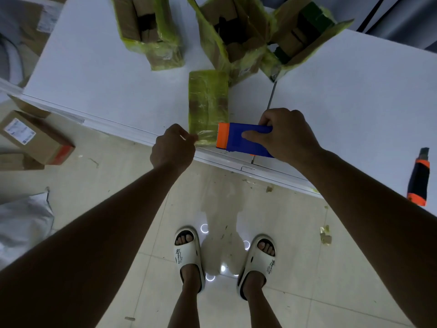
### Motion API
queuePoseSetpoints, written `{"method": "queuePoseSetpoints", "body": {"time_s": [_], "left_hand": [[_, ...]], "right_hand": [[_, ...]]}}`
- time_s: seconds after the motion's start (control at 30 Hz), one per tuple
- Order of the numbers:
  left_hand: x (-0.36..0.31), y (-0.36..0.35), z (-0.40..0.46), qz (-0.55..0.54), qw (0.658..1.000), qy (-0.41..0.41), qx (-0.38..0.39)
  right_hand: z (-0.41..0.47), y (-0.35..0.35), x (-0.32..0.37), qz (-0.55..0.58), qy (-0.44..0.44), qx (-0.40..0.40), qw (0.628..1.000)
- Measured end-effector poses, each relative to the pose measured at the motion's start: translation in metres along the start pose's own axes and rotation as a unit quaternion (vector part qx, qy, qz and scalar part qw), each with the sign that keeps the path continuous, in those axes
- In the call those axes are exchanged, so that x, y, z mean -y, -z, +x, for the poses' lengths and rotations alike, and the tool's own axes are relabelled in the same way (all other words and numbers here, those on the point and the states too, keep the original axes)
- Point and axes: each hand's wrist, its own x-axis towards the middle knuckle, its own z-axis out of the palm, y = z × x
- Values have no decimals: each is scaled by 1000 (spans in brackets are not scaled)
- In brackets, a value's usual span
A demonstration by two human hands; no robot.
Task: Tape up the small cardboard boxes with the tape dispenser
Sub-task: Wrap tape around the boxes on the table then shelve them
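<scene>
A small cardboard box [208, 100] wrapped in yellowish tape lies at the near edge of the white table [106, 79]. My right hand [286, 136] grips a blue tape dispenser [243, 139] with an orange toothed end, held just right of the box's near corner. My left hand [173, 147] pinches the end of a tape strip [204, 137] stretched from the dispenser across the box's near end. Both hands hover over the table's front edge.
Three opened, tape-wrapped cartons [146, 29] [231, 34] [300, 41] stand at the back of the table. A black and orange utility knife [418, 178] lies at the right edge. Plain cardboard boxes [35, 136] sit on the floor to the left. Tape scraps [325, 235] litter the tiles.
</scene>
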Motion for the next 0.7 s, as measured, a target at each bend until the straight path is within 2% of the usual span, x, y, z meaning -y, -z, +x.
{"method": "queuePoseSetpoints", "body": {"time_s": [0.2,0.27,0.33,0.37,0.43,0.47,0.7], "left_hand": [[-11,9,0,100,994,-33,-1],[-13,9,1,137,979,-152,-21],[-19,8,2,154,944,-288,36],[-22,9,3,149,935,-308,89],[-26,12,7,134,928,-300,177],[-26,12,10,124,928,-294,191],[-26,5,23,148,921,-318,169]], "right_hand": [[2,0,4,-2,-17,5,1000],[1,-2,5,-5,-19,2,1000],[1,-3,5,-2,-22,-3,1000],[0,-3,5,0,-24,-3,1000],[0,-3,4,-2,-28,-1,1000],[0,-3,4,-4,-29,0,1000],[2,-4,-1,-7,-20,6,1000]]}}
